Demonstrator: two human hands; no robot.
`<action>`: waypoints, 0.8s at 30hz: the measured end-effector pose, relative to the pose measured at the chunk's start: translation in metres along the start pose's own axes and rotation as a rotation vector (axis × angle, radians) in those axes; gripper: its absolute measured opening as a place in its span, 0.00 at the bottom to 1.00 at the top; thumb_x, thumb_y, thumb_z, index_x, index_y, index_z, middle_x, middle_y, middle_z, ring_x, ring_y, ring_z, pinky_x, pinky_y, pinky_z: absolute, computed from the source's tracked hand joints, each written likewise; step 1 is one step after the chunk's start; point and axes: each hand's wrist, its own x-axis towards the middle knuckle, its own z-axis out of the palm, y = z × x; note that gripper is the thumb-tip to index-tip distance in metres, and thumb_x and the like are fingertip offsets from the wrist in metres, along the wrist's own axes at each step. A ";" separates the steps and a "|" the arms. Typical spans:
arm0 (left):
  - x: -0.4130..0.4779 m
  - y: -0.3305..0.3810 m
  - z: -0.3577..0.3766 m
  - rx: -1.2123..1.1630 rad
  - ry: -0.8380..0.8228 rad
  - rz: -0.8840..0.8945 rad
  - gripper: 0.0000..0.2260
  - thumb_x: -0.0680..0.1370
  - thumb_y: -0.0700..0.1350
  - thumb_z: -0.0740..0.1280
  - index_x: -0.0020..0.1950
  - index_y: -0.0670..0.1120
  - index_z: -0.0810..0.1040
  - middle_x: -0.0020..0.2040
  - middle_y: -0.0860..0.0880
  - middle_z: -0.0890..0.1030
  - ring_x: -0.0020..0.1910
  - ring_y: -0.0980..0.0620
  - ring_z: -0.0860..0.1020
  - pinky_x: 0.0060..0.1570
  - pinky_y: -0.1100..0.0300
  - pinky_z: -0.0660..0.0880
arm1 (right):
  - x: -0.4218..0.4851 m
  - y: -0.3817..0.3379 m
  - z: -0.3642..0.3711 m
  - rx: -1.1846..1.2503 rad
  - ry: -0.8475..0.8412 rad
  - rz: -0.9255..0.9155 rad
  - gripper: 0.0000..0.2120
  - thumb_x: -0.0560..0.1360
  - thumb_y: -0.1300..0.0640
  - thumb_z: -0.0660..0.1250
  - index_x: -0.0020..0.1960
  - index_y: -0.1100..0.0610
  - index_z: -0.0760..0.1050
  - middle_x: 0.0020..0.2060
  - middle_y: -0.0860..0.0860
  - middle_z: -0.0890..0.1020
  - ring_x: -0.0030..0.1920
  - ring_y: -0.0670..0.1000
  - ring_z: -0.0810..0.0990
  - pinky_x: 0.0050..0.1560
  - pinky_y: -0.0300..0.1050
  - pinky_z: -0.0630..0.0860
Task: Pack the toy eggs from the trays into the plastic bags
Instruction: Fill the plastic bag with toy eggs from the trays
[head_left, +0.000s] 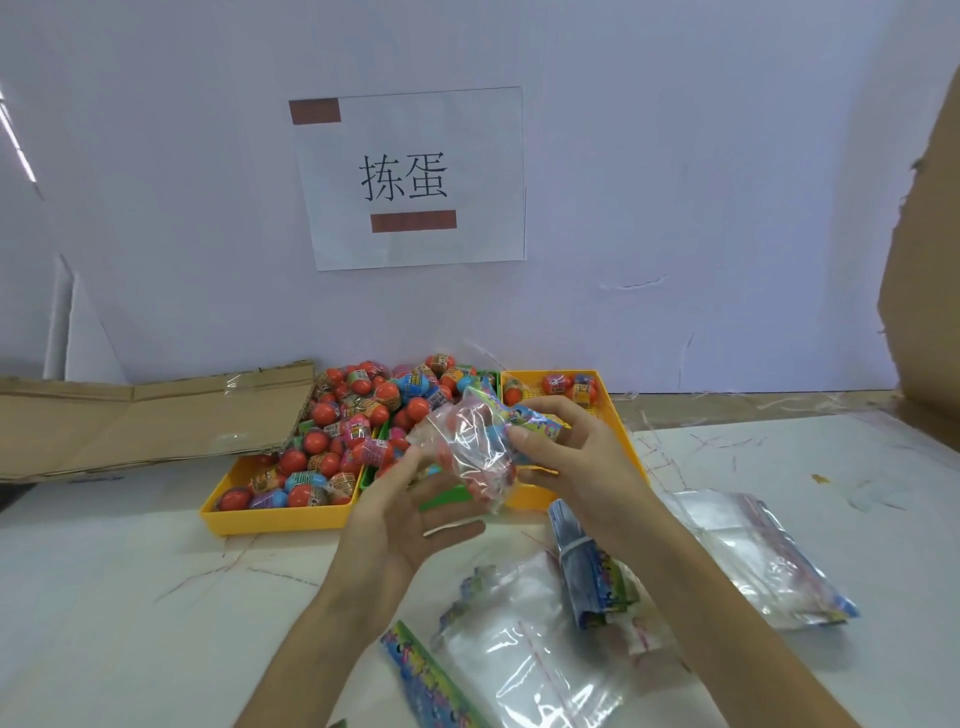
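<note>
A clear plastic bag (475, 457) with red toy eggs inside and a colourful printed header hangs in the air above the trays. My right hand (566, 457) pinches its header end between thumb and fingers. My left hand (400, 514) lies under the bag, palm up, fingers straight, touching its lower side. Behind, a yellow tray (275, 522) at the left is heaped with several red, blue and pink toy eggs (358, 415). A green tray (441, 501) sits in the middle. The yellow tray (602, 400) at the right holds three eggs (558, 385).
Empty clear bags (524, 660) lie on the white table near me, more bags (753, 551) at the right. A bundle of printed header cards (587, 566) stands between them. Flattened cardboard (145, 415) lies at the left, a cardboard wall (924, 291) at the right.
</note>
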 end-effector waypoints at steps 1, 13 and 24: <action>0.000 -0.001 0.001 0.012 0.018 -0.018 0.22 0.78 0.59 0.62 0.59 0.46 0.85 0.58 0.37 0.84 0.51 0.38 0.85 0.50 0.47 0.83 | 0.000 0.000 -0.001 -0.001 -0.016 -0.005 0.24 0.64 0.49 0.79 0.58 0.51 0.80 0.49 0.58 0.87 0.46 0.55 0.86 0.45 0.47 0.83; 0.006 -0.008 -0.004 0.257 0.119 0.161 0.18 0.74 0.53 0.69 0.47 0.38 0.87 0.48 0.38 0.85 0.47 0.39 0.84 0.44 0.53 0.83 | 0.001 0.001 -0.001 0.107 -0.078 0.061 0.36 0.65 0.52 0.77 0.69 0.62 0.71 0.53 0.58 0.84 0.48 0.52 0.85 0.40 0.42 0.80; 0.005 -0.010 -0.001 0.379 0.124 0.162 0.08 0.74 0.52 0.73 0.49 0.52 0.88 0.48 0.44 0.87 0.47 0.44 0.86 0.44 0.56 0.83 | -0.005 0.005 0.007 -0.139 -0.069 -0.065 0.07 0.69 0.55 0.78 0.40 0.54 0.81 0.39 0.55 0.86 0.41 0.52 0.85 0.42 0.45 0.81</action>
